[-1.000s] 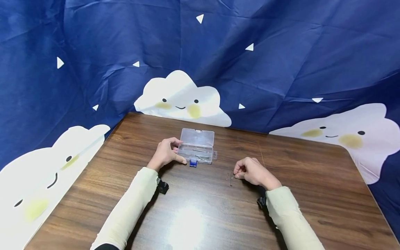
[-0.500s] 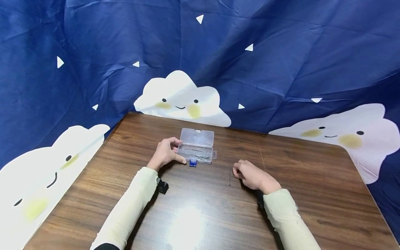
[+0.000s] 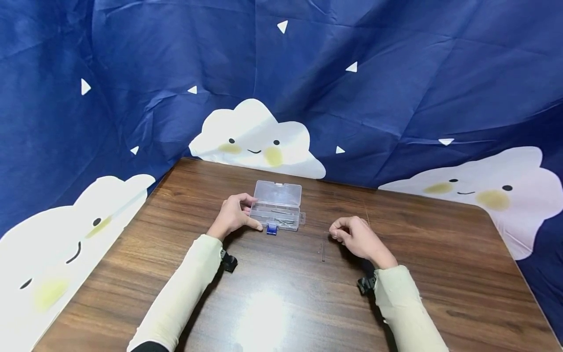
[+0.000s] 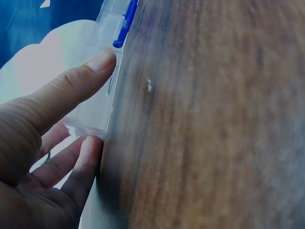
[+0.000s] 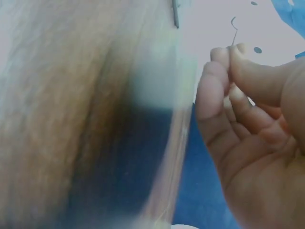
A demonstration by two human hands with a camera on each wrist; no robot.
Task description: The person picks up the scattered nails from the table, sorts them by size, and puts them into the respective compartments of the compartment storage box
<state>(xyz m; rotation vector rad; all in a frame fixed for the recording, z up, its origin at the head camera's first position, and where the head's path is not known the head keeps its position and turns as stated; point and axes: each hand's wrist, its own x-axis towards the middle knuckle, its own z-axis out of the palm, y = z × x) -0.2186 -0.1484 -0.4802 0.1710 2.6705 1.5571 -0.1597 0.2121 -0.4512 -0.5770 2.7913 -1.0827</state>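
Observation:
A clear plastic compartment box [image 3: 274,226] with a blue latch [image 3: 271,229] stands on the table, its lid [image 3: 278,193] raised. Several thin metal pieces [image 3: 285,222] lie inside it. My left hand [image 3: 232,215] grips the box's left end, thumb along the front wall and fingers at the end wall [image 4: 90,114]. My right hand [image 3: 358,238] pinches a thin needle-like metal pin [image 5: 234,37] between thumb and index finger, above the table. Just left of and nearer than that hand, a dark nail-like rod [image 3: 323,252] lies beside a finer small piece [image 3: 319,249], too small to identify.
The brown wood-grain table [image 3: 308,308] carries a bright glare spot near its front. A clear hang tab [image 3: 302,218] juts out at the box's right side. Behind the table hangs a blue cloth [image 3: 374,112] printed with white clouds.
My right hand has bent down beside the rod, then come up and away with the thin pin in its fingertips. The left hand and the box stay where they were.

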